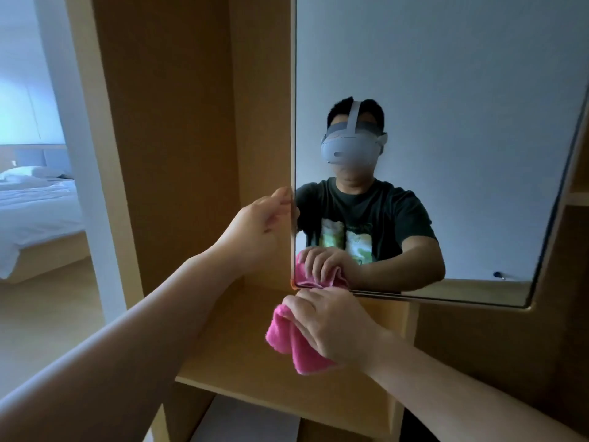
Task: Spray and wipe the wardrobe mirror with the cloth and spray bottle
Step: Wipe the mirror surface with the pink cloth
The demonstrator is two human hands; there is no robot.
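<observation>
Left hand (255,224) pinches mirror (446,90) edge; right hand (331,327) grips pink cloth (287,339) at bottom corner. No readable writing.

— Where are the hands?
— The left hand (259,223) pinches the mirror's (446,74) left edge, fingers wrapped round it. The right hand (331,327) grips a bunched pink cloth (287,339), pressed at the mirror's bottom left corner.
— What lies below?
— A pale wooden shelf (248,346) of the wardrobe, near the cloth.
— And far left?
— A bed (35,199) with white linen, seen through a doorway.
— The glass?
— It reflects the person in a dark printed shirt and the cloth.
</observation>
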